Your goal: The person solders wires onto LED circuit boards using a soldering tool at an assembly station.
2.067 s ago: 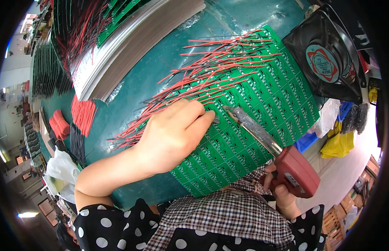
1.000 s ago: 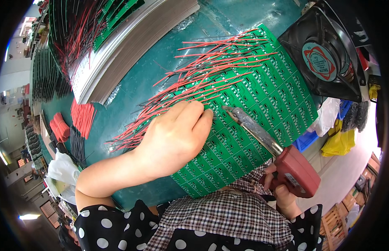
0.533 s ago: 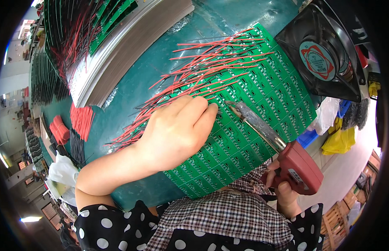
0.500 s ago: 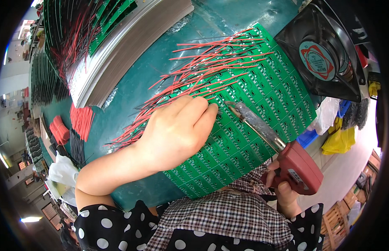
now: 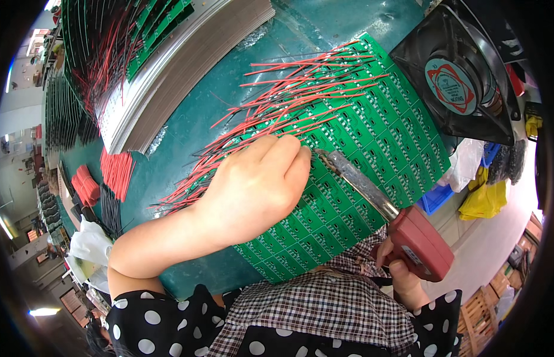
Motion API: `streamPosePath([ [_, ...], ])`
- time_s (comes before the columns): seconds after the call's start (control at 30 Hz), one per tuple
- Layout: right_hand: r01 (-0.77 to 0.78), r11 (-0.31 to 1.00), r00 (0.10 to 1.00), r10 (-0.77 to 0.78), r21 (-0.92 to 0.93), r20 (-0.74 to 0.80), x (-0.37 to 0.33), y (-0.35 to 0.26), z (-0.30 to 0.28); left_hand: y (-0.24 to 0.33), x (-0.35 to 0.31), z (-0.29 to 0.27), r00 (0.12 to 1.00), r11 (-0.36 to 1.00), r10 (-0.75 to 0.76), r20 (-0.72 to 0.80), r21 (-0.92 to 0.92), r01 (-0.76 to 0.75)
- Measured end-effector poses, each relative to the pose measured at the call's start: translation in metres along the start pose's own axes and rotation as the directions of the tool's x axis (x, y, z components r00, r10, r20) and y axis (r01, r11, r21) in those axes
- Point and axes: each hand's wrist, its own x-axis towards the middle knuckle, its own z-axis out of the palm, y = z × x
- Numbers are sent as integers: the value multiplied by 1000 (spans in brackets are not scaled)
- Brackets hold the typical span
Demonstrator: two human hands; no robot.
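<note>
My left hand (image 5: 259, 175) rests over the green circuit board panel (image 5: 342, 202), fingers pinched together near its middle. The fingertips are turned down and hidden, so what they hold does not show. Red and black wires (image 5: 283, 98) lie in rows across the panel's upper left, their ends at the solder points; some pass beneath my hand. My right hand (image 5: 402, 276) is closed round the dark red handle of a soldering gun (image 5: 420, 244). Its metal tip points up and left, close beside my left fingertips, just over the board.
A black fan (image 5: 449, 83) stands at the panel's right. On the green table (image 5: 188, 113), a thick stack of paper (image 5: 193, 65) bears wired boards at the upper left. Bundles of red wires (image 5: 117, 172) and black wires (image 5: 110, 211) lie at the left. A yellow cloth-like thing (image 5: 482, 199) is at right.
The soldering gun has shifted slightly left, bringing its tip nearer my left fingertips. My left hand has barely moved, and the board stays in place.
</note>
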Motion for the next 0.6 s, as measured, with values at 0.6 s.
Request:
streamPosePath([
  [0.6, -17, 978, 988, 48, 210, -146, 8, -20, 10, -2, 9, 1, 1000, 1000, 9, -22, -11, -9],
])
